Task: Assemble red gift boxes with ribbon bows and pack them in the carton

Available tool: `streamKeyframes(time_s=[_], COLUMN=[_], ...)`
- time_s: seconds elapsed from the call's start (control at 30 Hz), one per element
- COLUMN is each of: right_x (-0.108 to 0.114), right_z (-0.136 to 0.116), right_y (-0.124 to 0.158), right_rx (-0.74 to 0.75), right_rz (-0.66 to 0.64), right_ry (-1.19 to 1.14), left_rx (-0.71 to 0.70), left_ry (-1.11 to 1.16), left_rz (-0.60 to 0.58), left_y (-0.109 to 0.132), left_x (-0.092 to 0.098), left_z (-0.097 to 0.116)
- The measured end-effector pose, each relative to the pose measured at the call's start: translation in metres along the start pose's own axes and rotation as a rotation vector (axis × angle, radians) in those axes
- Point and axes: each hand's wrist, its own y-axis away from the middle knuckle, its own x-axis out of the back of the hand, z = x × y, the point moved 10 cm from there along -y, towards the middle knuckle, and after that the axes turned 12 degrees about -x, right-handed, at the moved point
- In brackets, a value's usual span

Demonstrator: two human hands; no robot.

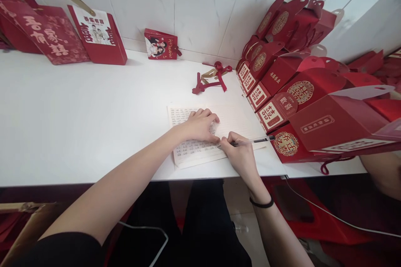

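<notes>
A sheet of paper (233, 123) with rows of printed or written characters lies near the front edge of the white table (81, 121). My left hand (200, 125) rests on the sheet with its fingers curled, pressing it down. My right hand (239, 154) grips a pen (253, 141), whose tip touches the paper just below my left hand. A black band circles my right wrist.
Several red gift boxes (300, 91) are stacked at the right. Red bags (100, 35) and a small red card box (161, 44) lean on the tiled wall at the back. Red ribbons (213, 77) lie behind the paper. A white cable (338, 217) hangs below the table.
</notes>
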Motion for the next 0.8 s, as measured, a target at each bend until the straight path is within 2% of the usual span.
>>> streamKeyframes(time_s=[0.27, 0.4, 0.5, 0.6, 0.7, 0.8], right_x=[0.003, 0.003, 0.01, 0.025, 0.056, 0.102], right_z=[-0.002, 0.003, 0.011, 0.019, 0.026, 0.02], right_y=[0.0, -0.001, -0.002, -0.004, 0.0, 0.01], right_rx=[-0.006, -0.057, -0.081, -0.101, -0.095, 0.085], right_rz=[0.025, -0.034, -0.026, 0.042, 0.185, 0.349], right_ry=[-0.054, -0.295, -0.502, -0.657, -0.774, -0.762], left_rx=[-0.006, -0.007, -0.004, -0.015, -0.006, -0.011], left_ry=[0.012, 0.007, 0.009, 0.007, 0.004, 0.123], left_rz=[0.012, 0.025, 0.033, 0.021, 0.033, 0.108], left_y=[0.001, 0.002, 0.001, 0.001, 0.001, -0.004], left_x=[0.001, 0.002, 0.003, 0.003, 0.007, 0.016], left_z=[0.001, 0.001, 0.0, -0.001, -0.005, -0.008])
